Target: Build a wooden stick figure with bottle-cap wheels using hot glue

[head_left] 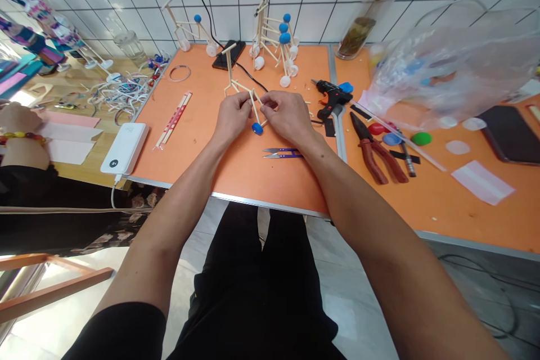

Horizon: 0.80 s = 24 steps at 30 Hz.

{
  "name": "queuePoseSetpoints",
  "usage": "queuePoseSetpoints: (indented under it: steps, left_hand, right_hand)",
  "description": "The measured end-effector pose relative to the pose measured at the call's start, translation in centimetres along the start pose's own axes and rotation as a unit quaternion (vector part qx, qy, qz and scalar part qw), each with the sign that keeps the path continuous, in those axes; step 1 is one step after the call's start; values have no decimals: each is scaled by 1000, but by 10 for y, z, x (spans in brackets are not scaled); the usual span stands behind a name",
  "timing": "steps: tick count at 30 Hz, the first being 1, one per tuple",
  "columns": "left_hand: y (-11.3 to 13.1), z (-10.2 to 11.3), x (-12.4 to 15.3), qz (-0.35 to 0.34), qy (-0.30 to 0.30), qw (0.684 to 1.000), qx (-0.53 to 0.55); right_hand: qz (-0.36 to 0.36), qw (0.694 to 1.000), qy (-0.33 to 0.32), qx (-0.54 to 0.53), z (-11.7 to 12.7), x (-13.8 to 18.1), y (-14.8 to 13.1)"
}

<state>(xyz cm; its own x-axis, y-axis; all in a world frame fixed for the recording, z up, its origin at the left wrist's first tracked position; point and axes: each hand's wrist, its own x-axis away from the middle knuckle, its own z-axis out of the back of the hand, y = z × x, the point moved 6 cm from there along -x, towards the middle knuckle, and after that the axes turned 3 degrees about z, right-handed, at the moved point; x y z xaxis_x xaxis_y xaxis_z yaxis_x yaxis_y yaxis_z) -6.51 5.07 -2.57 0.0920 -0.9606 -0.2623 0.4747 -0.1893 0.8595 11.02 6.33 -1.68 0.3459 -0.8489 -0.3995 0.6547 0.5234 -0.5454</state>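
Note:
A small frame of pale wooden sticks [230,70], shaped like a bicycle frame with a T-shaped bar at its far end, is between my hands over the orange table. At its near end is a blue bottle cap [257,129]. My left hand [233,116] is closed, pinching the frame's near sticks from the left. From the right, the closed fingers of my right hand [290,115] grip the same part; the fingertips partly hide the joint. Purple-handled thread snips [282,153] lie just below my right hand, partly under the wrist.
Similar stick models [264,39] with caps stand by the tiled wall. A glue gun [331,98], pliers [373,149] and loose caps lie right. Wrapped chopsticks [174,121] and a white power bank [125,149] lie left. Another person's hand [19,118] shows far left.

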Motion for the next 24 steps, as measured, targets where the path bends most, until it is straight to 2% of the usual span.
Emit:
queuePoseSetpoints:
  steps: [24]
  left_hand:
    - [-2, -1, 0, -5, 1, 1000, 7]
  right_hand:
    - [18, 999, 30, -16, 4, 3, -10]
